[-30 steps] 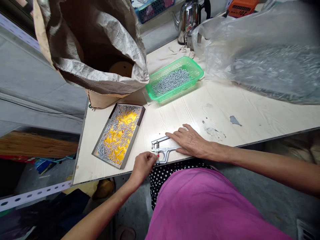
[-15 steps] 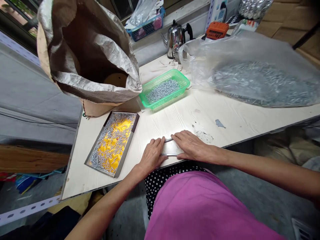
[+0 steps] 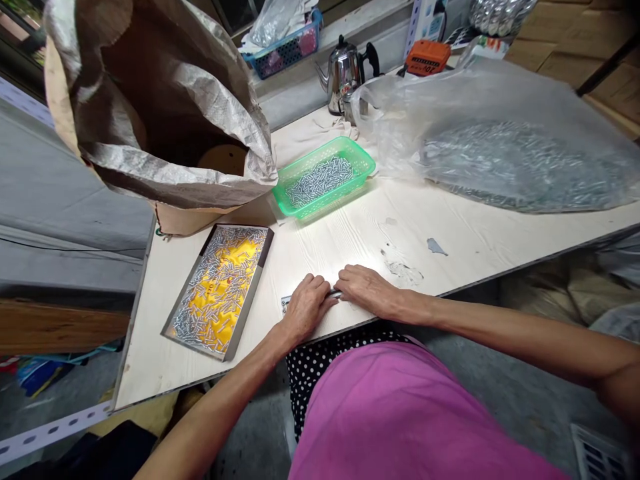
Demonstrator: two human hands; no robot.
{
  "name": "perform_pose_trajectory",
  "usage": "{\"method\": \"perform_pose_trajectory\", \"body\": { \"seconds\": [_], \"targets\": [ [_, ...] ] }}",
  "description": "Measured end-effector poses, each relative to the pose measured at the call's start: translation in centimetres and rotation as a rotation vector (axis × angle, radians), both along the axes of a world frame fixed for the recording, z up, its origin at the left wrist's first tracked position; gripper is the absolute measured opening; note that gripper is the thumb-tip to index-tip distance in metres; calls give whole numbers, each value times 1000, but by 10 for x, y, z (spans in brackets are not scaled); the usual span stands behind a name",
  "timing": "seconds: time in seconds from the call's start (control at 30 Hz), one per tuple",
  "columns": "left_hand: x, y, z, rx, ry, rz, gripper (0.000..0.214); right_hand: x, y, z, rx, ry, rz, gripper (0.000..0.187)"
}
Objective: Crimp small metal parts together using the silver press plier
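Both my hands rest on a metal hand press tool (image 3: pixel 285 301) that lies near the front edge of the pale wooden table (image 3: pixel 465 240). My left hand (image 3: pixel 306 308) curls over the tool's head, fingers bent and closed on it. My right hand (image 3: pixel 367 290) lies palm down on the handles, fingers stretched and together. Only a corner of the tool and a sliver between the hands show. To the left lies a flat tray with a yellow lining (image 3: pixel 219 291), strewn with several small metal pins.
A green basket (image 3: pixel 323 177) of metal pins sits behind the hands. A large open paper sack (image 3: pixel 160 113) stands at the table's left back. A clear plastic bag (image 3: pixel 500 147) of metal pieces covers the right. A kettle (image 3: pixel 345 70) and an orange device (image 3: pixel 427 57) stand behind.
My left hand has come up from the table edge onto the tool's head and now covers it. The right hand stays on the handles. The view has shifted and the tool is nearly hidden.
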State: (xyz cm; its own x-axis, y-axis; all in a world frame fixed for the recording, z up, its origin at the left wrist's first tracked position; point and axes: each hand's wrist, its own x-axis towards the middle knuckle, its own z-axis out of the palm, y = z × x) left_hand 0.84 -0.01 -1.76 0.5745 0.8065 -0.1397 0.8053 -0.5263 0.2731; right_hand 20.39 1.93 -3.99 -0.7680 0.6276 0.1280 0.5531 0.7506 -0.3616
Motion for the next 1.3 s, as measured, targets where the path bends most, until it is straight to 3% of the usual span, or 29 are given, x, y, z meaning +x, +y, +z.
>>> {"method": "perform_pose_trajectory", "body": {
  "seconds": [0.13,0.23,0.33,0.4,0.5,0.6,0.8,0.87,0.97,1.03,1.13,1.3],
  "targets": [
    [1,0,-3,13,-4,58,23,-10,6,-17,45,20,16,18],
    [0,-3,-3,57,19,114,19,-7,10,-11,18,25,-10,10],
    [1,-16,-6,139,-10,198,38,4,21,3,-56,44,38,46],
    [4,-31,-11,194,-54,216,51,12,30,9,-104,42,103,59],
    [16,-58,-18,215,-91,194,57,14,42,9,-91,21,77,45],
    [29,-76,-22,139,-122,153,59,3,55,6,-23,-38,12,26],
    [34,-80,-22,53,-211,120,56,-39,80,25,94,-149,-91,18],
    [33,-78,-23,48,-236,115,58,-57,72,33,160,-129,26,23],
    [32,-79,-27,15,-256,122,61,-87,43,36,184,-82,430,14],
    [32,-82,-29,-20,-256,148,62,-104,24,30,202,-86,626,6],
    [33,-85,-30,-74,-249,187,62,-119,8,20,260,-100,752,11],
    [29,-85,-27,-174,-252,179,61,-120,7,18,301,23,852,14]
  ]
}}
